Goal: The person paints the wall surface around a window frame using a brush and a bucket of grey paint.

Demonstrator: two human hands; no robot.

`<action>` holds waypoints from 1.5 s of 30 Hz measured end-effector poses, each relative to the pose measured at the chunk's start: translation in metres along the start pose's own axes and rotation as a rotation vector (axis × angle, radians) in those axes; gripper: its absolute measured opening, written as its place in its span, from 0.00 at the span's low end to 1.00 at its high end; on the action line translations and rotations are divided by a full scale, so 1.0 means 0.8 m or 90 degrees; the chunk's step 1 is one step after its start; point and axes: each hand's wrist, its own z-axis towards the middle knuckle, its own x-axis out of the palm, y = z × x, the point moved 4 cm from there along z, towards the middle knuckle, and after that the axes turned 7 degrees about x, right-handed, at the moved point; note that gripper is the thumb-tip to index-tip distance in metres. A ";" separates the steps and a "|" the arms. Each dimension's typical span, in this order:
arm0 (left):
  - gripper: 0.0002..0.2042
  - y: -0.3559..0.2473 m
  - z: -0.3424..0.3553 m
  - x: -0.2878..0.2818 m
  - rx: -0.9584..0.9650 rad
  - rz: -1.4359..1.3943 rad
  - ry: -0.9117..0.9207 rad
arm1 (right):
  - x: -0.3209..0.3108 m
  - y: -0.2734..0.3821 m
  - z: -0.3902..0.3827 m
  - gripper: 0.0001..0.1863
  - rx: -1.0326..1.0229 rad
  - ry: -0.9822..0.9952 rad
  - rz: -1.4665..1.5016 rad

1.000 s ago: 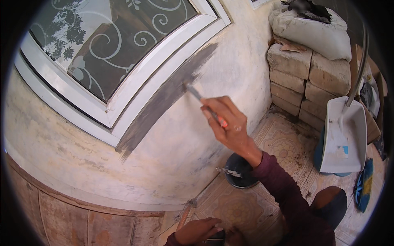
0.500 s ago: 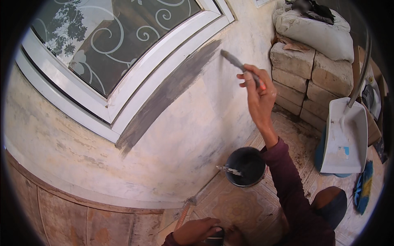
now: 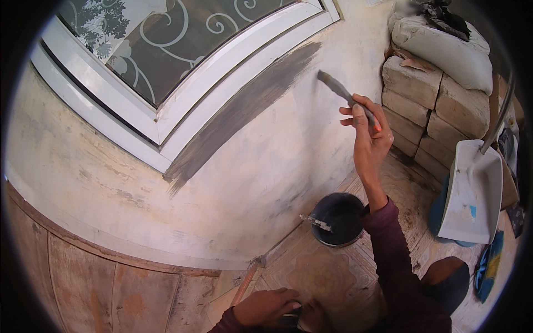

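My right hand [image 3: 369, 130] grips a grey-smeared brush [image 3: 338, 87] with an orange handle end, its tip pointing up-left, right of a dark grey painted band [image 3: 239, 111] on the pale wall [image 3: 250, 183]. The band runs along the white window frame [image 3: 211, 83]. Below the right hand a black bucket [image 3: 338, 213] stands on the floor, a crusted tool [image 3: 315, 222] lying across its rim. My left hand [image 3: 264, 305] is low in the view, fingers loosely extended over something dark that I cannot make out.
At the right are stacked pale blocks [image 3: 411, 83] under a white sack [image 3: 438, 50], a white long-handled dustpan [image 3: 472, 194] and a blue-and-yellow brush head [image 3: 488, 263]. Patterned floor tiles [image 3: 316, 277] lie below, brown boards [image 3: 83, 266] at the lower left.
My right hand has moved up and to the right, lifting the brush from the band's middle to beside its upper end. The view has shifted slightly. My left hand stays low.
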 end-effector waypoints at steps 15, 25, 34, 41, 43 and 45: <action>0.19 0.013 -0.014 0.020 -0.004 -0.022 0.029 | 0.096 0.014 -0.104 0.13 0.054 0.309 -0.015; 0.20 -0.005 -0.023 0.013 0.032 0.013 0.014 | 0.091 0.025 -0.111 0.19 -0.225 0.147 -0.251; 0.20 -0.004 -0.038 0.021 0.046 0.017 -0.040 | 0.140 0.038 -0.169 0.15 -0.013 0.416 -0.025; 0.18 -0.010 -0.047 0.021 0.120 0.059 -0.107 | 0.071 0.044 -0.078 0.13 -0.046 0.036 -0.114; 0.17 -0.013 -0.048 0.019 0.129 0.078 -0.110 | 0.104 0.050 -0.115 0.16 -0.155 0.141 -0.213; 0.16 -0.012 -0.047 0.021 0.135 0.087 -0.127 | 0.148 0.066 -0.172 0.22 -0.283 0.276 -0.176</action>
